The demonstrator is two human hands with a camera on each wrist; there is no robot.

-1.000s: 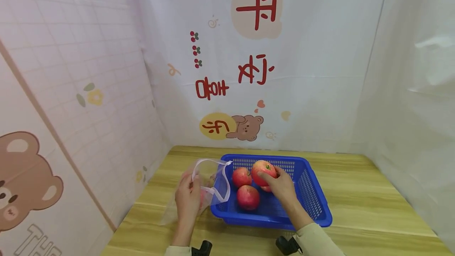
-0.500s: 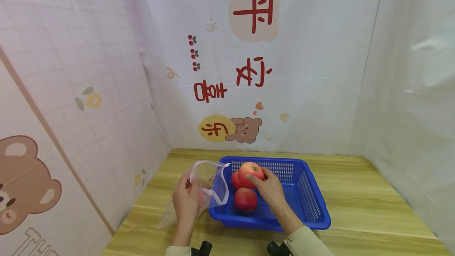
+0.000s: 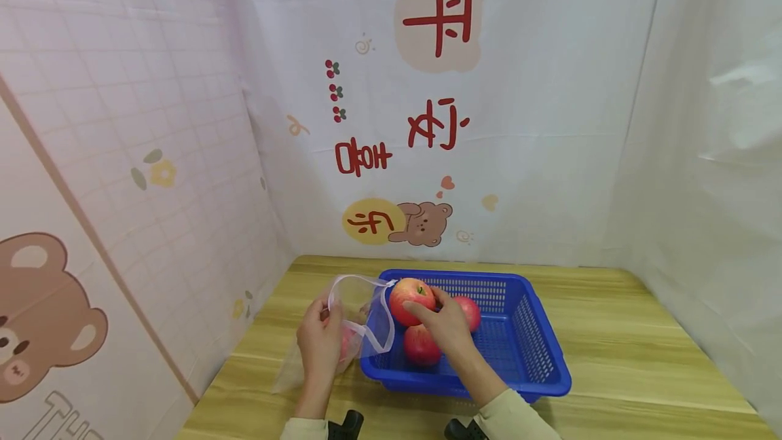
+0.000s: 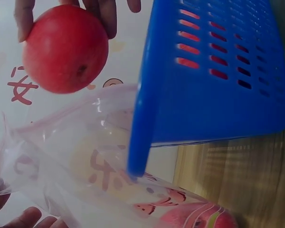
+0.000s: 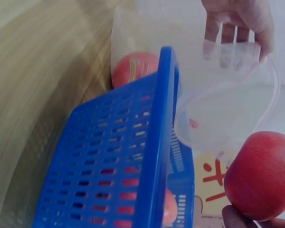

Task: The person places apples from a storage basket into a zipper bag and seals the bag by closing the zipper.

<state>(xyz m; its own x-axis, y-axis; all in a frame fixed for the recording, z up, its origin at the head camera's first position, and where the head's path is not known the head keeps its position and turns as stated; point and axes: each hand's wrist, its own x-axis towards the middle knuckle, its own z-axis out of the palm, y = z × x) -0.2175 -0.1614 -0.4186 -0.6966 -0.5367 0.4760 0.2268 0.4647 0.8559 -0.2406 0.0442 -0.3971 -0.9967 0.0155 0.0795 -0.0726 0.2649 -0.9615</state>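
Note:
My left hand (image 3: pixel 320 341) pinches the rim of a clear zip bag (image 3: pixel 380 331), whose mouth hangs open toward the basket. Inside the bag, low down, lies a red apple (image 5: pixel 135 69). My right hand (image 3: pixel 452 328) grips another red apple (image 3: pixel 411 302) with thumb and fingers, right at the bag's mouth and above the basket's left side. The left wrist view shows this held apple (image 4: pixel 66 50) above the bag's rim. Beneath and beside the right hand, two apples show in the blue basket (image 3: pixel 548 328): one in front (image 3: pixel 421 346) and one behind the hand (image 3: pixel 468 313).
The basket stands on a wood-grain table (image 3: pixel 629 331), its left rim (image 5: pixel 161 137) close against the bag. White printed sheets (image 3: pixel 550 121) rise behind the table and on both sides. Black wrist mounts (image 3: pixel 345 425) sit at the cuffs.
My right hand has carried the gripped apple left across the basket to the bag's mouth, uncovering an apple behind the hand. My left hand keeps hold of the bag in nearly the same place.

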